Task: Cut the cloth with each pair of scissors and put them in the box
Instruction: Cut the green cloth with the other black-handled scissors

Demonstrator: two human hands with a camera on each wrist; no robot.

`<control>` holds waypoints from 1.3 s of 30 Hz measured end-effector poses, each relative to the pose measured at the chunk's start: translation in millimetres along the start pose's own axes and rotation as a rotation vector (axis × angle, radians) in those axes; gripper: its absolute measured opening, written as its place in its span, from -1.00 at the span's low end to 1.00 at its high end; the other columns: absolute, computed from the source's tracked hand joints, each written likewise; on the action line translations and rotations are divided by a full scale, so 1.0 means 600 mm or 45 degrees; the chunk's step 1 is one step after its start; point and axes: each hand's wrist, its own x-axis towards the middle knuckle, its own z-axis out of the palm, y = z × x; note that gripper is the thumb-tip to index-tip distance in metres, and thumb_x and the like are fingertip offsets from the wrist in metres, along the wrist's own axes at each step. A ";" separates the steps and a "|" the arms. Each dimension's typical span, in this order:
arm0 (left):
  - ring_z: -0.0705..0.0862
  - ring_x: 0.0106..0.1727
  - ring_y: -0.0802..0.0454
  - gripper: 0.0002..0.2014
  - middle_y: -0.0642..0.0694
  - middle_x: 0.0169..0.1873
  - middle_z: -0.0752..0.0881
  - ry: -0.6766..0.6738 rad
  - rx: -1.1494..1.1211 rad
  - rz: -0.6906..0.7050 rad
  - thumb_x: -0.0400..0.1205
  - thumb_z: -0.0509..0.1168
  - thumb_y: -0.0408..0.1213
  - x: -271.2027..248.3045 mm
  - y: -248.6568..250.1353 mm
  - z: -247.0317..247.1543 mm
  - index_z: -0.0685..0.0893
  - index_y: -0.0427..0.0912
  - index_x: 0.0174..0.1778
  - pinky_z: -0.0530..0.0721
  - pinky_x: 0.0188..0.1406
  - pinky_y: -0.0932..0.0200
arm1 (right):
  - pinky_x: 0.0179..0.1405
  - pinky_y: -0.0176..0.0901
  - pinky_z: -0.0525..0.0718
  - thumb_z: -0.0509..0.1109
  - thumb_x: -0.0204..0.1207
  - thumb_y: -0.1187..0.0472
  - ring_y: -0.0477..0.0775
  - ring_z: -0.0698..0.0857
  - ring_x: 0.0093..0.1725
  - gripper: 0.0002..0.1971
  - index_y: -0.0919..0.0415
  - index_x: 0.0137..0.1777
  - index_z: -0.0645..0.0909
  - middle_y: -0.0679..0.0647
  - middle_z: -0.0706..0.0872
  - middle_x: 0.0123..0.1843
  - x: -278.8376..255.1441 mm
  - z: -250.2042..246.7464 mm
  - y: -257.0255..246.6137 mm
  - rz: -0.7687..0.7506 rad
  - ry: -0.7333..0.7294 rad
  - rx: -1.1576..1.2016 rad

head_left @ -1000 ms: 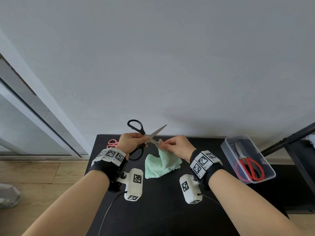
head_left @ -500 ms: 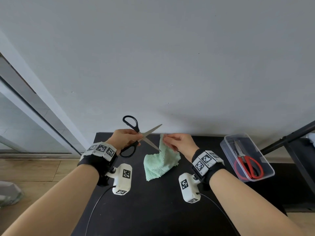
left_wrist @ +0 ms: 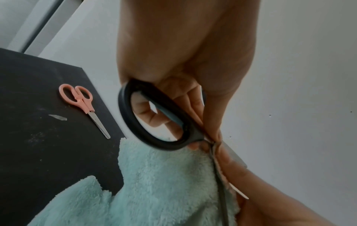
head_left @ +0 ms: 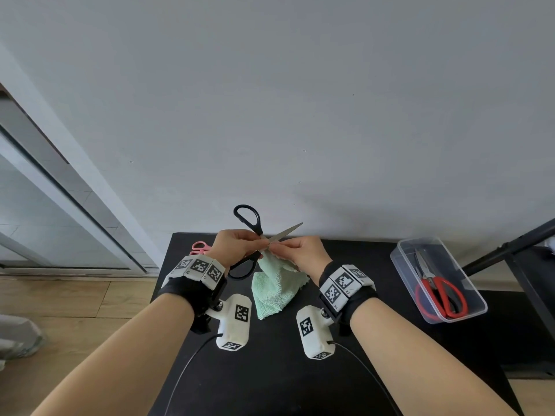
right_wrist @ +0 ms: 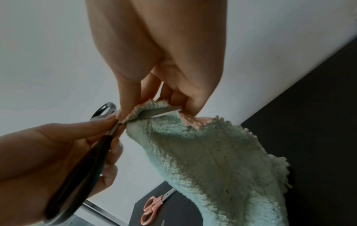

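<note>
My left hand (head_left: 237, 246) grips the black-handled scissors (head_left: 249, 223) near their pivot, blades spread, one blade pointing up right. My right hand (head_left: 300, 253) pinches the top edge of the mint-green cloth (head_left: 274, 288), which hangs down to the black table (head_left: 270, 370). In the right wrist view one blade lies against the cloth (right_wrist: 212, 152) edge between my fingers. The left wrist view shows my fingers curled by the black handle loop of the scissors (left_wrist: 154, 119) above the cloth (left_wrist: 158, 183). Red scissors (head_left: 440, 291) lie inside the clear plastic box (head_left: 402, 259) at the right.
Small pink scissors (head_left: 199, 247) lie at the table's far left corner, also seen as pink scissors (left_wrist: 81, 104) and pink scissors (right_wrist: 152, 209). A grey wall stands right behind the table. A dark frame (head_left: 516, 250) stands at the right.
Both hands have come together: the scissors moved right onto the cloth's top edge, and the cloth is lifted a little higher.
</note>
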 end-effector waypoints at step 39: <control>0.60 -0.56 0.31 -0.94 0.04 -0.58 0.71 -0.354 0.561 -0.015 0.44 0.53 -0.38 -0.003 0.024 -0.019 0.78 -0.27 -0.30 0.46 -0.52 0.54 | 0.01 -0.24 0.67 0.56 0.41 0.10 -0.13 0.70 -0.14 -0.93 0.03 -0.27 0.82 0.13 0.82 -0.21 0.015 -0.054 -0.047 -0.087 -0.387 -0.455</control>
